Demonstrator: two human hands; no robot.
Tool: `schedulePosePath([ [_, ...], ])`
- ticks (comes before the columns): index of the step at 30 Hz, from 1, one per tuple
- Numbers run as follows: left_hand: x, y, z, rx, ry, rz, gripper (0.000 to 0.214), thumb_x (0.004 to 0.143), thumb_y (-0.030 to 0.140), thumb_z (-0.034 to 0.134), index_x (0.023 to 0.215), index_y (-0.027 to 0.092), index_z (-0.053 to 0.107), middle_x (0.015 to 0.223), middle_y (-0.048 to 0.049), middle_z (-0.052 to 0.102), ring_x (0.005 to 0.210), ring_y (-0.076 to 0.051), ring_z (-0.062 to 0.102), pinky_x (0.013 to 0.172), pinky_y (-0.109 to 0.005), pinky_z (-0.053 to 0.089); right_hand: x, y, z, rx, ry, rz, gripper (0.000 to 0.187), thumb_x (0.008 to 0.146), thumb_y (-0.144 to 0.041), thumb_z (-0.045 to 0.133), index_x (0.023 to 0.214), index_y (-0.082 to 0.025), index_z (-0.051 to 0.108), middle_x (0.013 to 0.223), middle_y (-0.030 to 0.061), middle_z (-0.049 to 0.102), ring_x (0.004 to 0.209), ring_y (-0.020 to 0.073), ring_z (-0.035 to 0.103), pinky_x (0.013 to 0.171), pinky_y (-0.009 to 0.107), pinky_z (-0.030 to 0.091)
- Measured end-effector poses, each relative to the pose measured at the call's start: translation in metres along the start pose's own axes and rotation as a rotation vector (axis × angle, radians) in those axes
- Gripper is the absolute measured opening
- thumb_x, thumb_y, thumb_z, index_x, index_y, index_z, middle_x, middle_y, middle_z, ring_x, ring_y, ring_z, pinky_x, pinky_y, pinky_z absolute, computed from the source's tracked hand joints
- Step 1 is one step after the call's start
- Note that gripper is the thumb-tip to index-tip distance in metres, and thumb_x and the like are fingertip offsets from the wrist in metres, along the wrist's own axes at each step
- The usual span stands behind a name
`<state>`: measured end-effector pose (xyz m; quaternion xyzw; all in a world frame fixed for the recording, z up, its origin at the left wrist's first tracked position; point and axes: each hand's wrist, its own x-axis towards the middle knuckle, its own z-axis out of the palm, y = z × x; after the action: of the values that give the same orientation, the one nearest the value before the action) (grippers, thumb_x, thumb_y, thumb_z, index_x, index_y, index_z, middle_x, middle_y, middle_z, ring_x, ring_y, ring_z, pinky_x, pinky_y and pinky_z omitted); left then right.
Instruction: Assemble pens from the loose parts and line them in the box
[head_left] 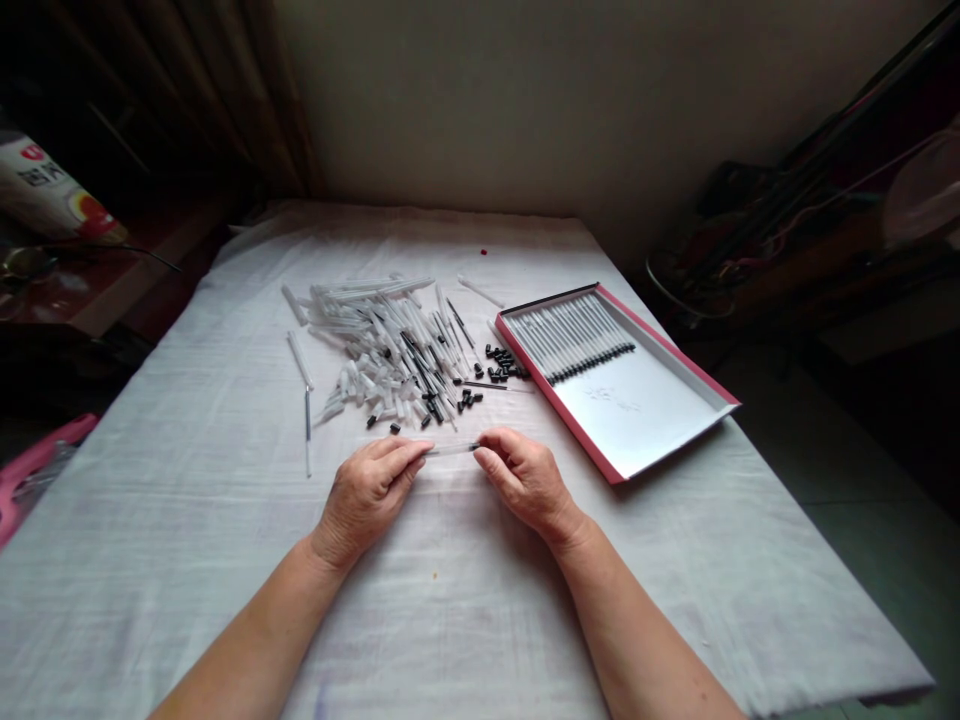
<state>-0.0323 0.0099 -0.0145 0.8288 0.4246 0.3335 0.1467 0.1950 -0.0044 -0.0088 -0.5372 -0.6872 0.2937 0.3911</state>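
Note:
Between my two hands a thin clear pen [452,449] lies level, just above or on the cloth. My left hand [375,482] pinches its left end between thumb and fingers. At the other end, my right hand [523,480] grips the pen where a small black part shows; the fingertips hide most of that part. Beyond my hands is a heap of clear pen barrels [375,320] mixed with dark refills [420,365] and whitish caps [360,390]. Small black plugs [501,363] are scattered at the heap's right side.
A red-rimmed shallow box [611,405] to the right holds a row of pens [574,335]. One barrel [299,358] and a refill [307,430] lie apart at left. White cloth [187,560] covers the table. A labelled bottle [56,190] stands far left, and a pink object [37,470] is by the left edge.

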Motion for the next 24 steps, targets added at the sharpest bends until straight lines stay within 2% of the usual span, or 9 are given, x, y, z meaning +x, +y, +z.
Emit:
schedulePosePath([
  [3,0.0002,0.0008,-0.0006,0.002,-0.006,0.002,0.023,0.092,0.022,0.053,0.108,0.021,0.071,0.096,-0.0061,0.073,0.088,-0.017,0.068,0.08,-0.027,0.055,-0.0002,-0.0015,-0.0008,0.047,0.002,0.009,0.014,0.086,-0.027,0.057,0.098,-0.021,0.063,0.082,0.0032,0.069,0.059,0.0129,0.058,0.059,0.025,0.048],
  [7,0.0005,0.0014,-0.001,0.011,-0.011,0.002,0.023,0.092,0.023,0.054,0.108,0.021,0.07,0.095,-0.0062,0.073,0.088,-0.017,0.068,0.08,-0.027,0.055,0.0002,-0.001,-0.0009,0.031,0.017,-0.028,0.011,0.087,-0.026,0.055,0.088,-0.021,0.065,0.08,0.0037,0.069,0.067,0.0149,0.062,0.065,0.026,0.049],
  [12,0.0001,0.0004,-0.0004,0.008,-0.008,-0.003,0.023,0.092,0.022,0.054,0.108,0.022,0.07,0.096,-0.006,0.073,0.089,-0.017,0.068,0.081,-0.028,0.055,0.0001,0.0008,-0.0007,0.045,-0.001,0.007,0.014,0.086,-0.027,0.058,0.097,-0.022,0.064,0.081,0.0029,0.07,0.06,0.0132,0.059,0.06,0.025,0.049],
  [16,-0.0006,-0.0005,0.0,0.005,-0.016,-0.008,0.023,0.092,0.023,0.054,0.109,0.022,0.07,0.098,-0.0062,0.073,0.091,-0.017,0.068,0.083,-0.028,0.054,-0.0001,0.0014,-0.0006,0.024,0.009,-0.027,0.012,0.088,-0.028,0.055,0.09,-0.021,0.065,0.082,0.0041,0.07,0.069,0.0154,0.063,0.066,0.026,0.05],
  [21,-0.0011,-0.0006,0.0003,0.006,-0.019,0.002,0.023,0.092,0.023,0.054,0.108,0.021,0.07,0.097,-0.0062,0.073,0.089,-0.017,0.068,0.082,-0.027,0.054,-0.0007,0.0028,-0.0002,0.055,0.001,0.001,0.015,0.087,-0.028,0.056,0.098,-0.021,0.064,0.083,0.0035,0.07,0.064,0.0139,0.061,0.063,0.025,0.049],
  [24,-0.0005,0.0001,0.0001,0.012,-0.019,0.006,0.023,0.092,0.023,0.053,0.108,0.021,0.07,0.097,-0.0061,0.073,0.089,-0.017,0.068,0.082,-0.027,0.053,-0.0005,0.0031,-0.0003,0.058,0.005,-0.027,0.013,0.089,-0.026,0.054,0.093,-0.021,0.065,0.084,0.0037,0.07,0.07,0.0149,0.063,0.068,0.026,0.05],
])
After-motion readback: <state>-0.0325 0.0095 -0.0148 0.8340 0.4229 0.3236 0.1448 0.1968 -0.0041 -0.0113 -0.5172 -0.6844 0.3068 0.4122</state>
